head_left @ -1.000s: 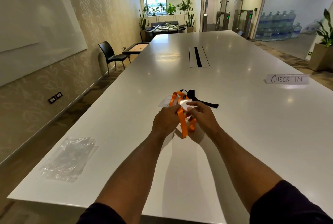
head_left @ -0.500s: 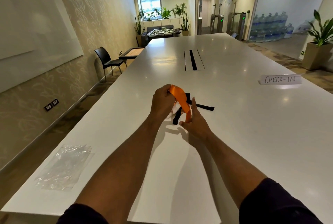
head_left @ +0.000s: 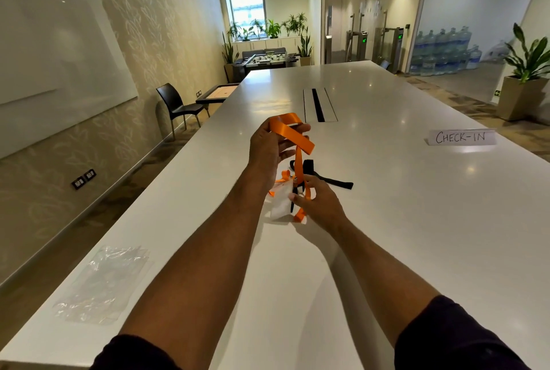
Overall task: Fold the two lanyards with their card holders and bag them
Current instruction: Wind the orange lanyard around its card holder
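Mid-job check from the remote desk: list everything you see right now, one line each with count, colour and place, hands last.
orange lanyard: 1, orange, lifted above the table, looped over the left hand and running down to the right hand
black lanyard: 1, black, lying on the table just beyond the right hand
card holder: 1 seen, clear, on the table under the hands
plastic bags: small stack, count unclear, clear, near left table edge
table: 1, white, fills the view
CHECK-IN sign: 1, white, far right on the table
chair: 1, black, by the left wall
left hand: 1, raised, grip on the orange strap
right hand: 1, low, pinches the orange strap
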